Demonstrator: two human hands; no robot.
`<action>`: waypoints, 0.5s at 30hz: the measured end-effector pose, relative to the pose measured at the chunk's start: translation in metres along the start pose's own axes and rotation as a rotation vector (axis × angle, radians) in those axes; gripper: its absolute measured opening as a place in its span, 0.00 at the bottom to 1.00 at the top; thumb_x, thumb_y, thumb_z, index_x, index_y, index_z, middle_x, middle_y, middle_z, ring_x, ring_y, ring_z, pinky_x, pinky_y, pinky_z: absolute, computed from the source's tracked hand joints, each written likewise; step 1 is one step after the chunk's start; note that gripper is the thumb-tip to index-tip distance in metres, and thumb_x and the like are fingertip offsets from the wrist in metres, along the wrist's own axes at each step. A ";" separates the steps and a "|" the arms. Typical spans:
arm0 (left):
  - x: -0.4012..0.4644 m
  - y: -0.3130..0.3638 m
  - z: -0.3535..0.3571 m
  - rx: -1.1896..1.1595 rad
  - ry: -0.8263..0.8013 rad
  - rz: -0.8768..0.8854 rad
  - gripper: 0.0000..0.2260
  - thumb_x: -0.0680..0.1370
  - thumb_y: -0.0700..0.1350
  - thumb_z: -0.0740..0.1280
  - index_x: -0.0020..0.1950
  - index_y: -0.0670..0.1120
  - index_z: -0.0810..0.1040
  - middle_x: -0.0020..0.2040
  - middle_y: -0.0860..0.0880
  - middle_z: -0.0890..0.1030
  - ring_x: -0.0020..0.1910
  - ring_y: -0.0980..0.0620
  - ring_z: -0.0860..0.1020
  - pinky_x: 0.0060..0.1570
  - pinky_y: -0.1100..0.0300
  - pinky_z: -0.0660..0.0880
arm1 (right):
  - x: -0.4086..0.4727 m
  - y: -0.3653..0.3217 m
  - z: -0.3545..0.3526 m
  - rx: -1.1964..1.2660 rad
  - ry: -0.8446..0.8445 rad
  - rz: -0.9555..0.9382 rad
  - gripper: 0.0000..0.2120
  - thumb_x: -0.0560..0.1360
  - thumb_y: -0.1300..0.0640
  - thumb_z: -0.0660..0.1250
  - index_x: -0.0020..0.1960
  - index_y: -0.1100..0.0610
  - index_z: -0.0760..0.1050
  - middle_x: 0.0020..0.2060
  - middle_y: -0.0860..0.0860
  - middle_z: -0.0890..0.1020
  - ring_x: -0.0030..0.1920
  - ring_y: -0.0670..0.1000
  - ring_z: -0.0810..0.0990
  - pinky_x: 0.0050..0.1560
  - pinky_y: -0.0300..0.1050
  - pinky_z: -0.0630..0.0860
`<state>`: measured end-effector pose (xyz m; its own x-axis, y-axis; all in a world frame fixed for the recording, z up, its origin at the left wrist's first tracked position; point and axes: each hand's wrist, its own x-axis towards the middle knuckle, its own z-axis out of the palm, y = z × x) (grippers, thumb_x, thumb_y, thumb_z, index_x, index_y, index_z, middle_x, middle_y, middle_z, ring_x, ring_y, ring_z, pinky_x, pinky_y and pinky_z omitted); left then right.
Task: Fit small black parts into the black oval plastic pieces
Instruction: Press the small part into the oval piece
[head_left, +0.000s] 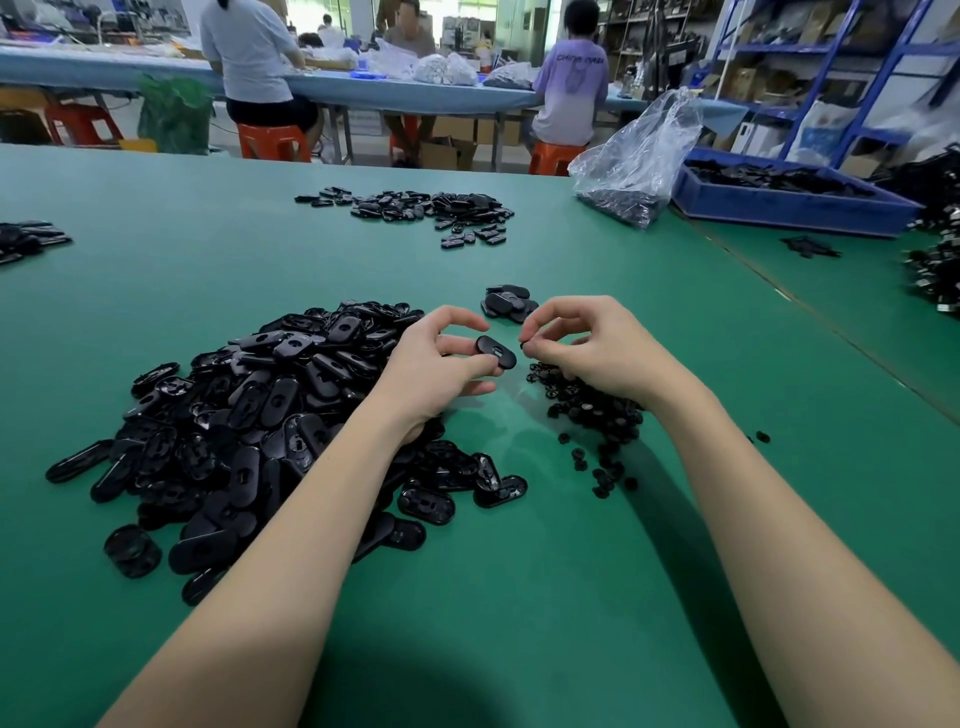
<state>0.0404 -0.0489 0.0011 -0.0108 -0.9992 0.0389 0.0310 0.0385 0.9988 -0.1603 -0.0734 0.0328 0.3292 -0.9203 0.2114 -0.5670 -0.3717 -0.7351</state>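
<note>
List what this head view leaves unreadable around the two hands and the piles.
- Small part pinched by the right hand: fingertips cover most of it, its shape is unclear.
- Oval piece in the left hand: its underside faces away.
- Small parts pile: partly under the right hand and wrist.
- Clear bag: contents too small and glary.
- Blue bin: contents blurred.

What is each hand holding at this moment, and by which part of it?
The left hand pinches one oval piece by its near end. The right hand pinches a small black part at its fingertips; which part of it cannot be told.
</note>
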 end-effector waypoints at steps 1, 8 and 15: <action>-0.001 0.001 0.000 0.003 0.001 0.003 0.13 0.74 0.31 0.73 0.55 0.44 0.79 0.47 0.40 0.86 0.43 0.49 0.86 0.42 0.58 0.82 | -0.001 -0.001 0.000 0.022 -0.015 -0.001 0.04 0.76 0.53 0.74 0.44 0.44 0.83 0.41 0.44 0.86 0.32 0.46 0.77 0.43 0.44 0.78; -0.002 0.003 0.001 0.012 0.011 0.009 0.12 0.73 0.31 0.74 0.54 0.40 0.81 0.46 0.39 0.85 0.43 0.49 0.85 0.41 0.61 0.81 | -0.001 -0.005 0.005 0.059 0.007 0.013 0.02 0.75 0.53 0.74 0.44 0.46 0.84 0.41 0.42 0.85 0.32 0.36 0.77 0.46 0.41 0.73; -0.003 0.005 0.002 0.034 0.019 0.047 0.13 0.72 0.29 0.74 0.54 0.40 0.81 0.41 0.44 0.86 0.38 0.52 0.84 0.42 0.63 0.80 | -0.001 -0.008 0.005 0.188 -0.011 0.094 0.03 0.76 0.59 0.74 0.49 0.53 0.84 0.35 0.43 0.85 0.26 0.44 0.73 0.33 0.34 0.73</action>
<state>0.0391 -0.0459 0.0059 0.0088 -0.9963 0.0852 -0.0032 0.0852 0.9964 -0.1522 -0.0689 0.0347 0.2901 -0.9482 0.1297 -0.4447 -0.2536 -0.8590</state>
